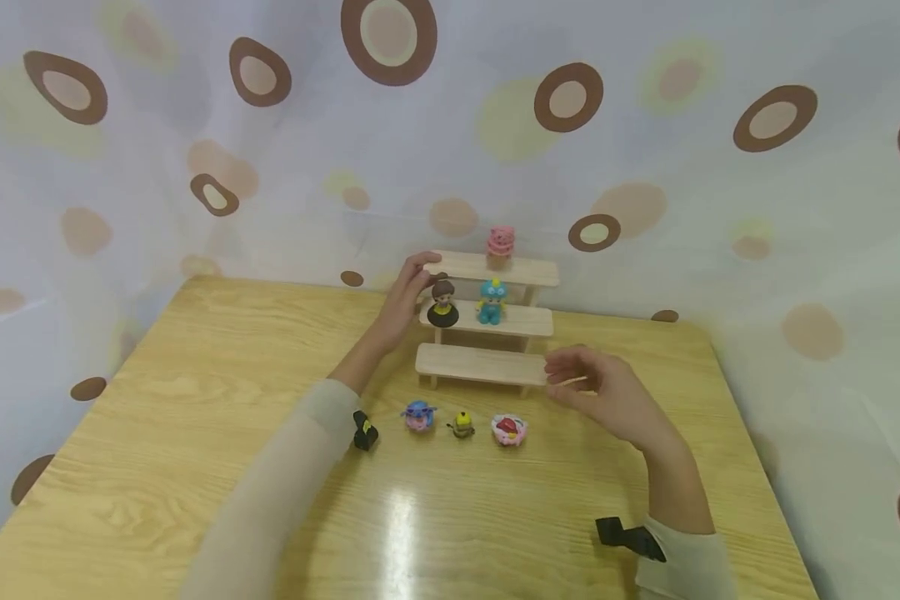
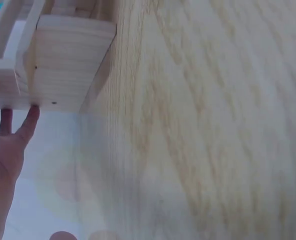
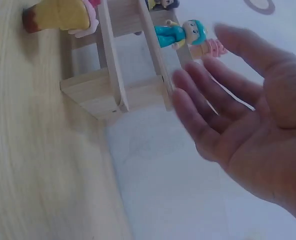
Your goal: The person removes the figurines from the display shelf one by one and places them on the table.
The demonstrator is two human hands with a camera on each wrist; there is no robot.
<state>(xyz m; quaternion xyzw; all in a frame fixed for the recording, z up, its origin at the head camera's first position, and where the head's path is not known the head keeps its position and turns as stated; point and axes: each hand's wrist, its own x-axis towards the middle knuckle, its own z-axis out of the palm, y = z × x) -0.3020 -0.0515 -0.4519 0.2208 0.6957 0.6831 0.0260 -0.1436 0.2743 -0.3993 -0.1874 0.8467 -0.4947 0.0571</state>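
A three-tier wooden display stand [image 1: 487,364] is at the middle back of the table. My left hand [image 1: 401,302] is at its upper left end; in the left wrist view the fingertips [image 2: 32,114] touch the edge of the stand's side panel. Beside the right end of the lowest tier, my right hand [image 1: 600,387] has loosely bent fingers and holds nothing. A pink figurine [image 1: 501,242] stands on the top tier. The middle tier carries a brown-haired figurine in black [image 1: 443,304] and a teal figurine [image 1: 492,304].
In front of the stand, a blue-and-pink figurine [image 1: 419,416], a small yellow-topped figurine [image 1: 462,424] and a pink-and-white figurine [image 1: 509,430] are in a row on the wooden table [image 1: 217,400]. A spotted cloth [image 1: 450,150] hangs behind and at both sides.
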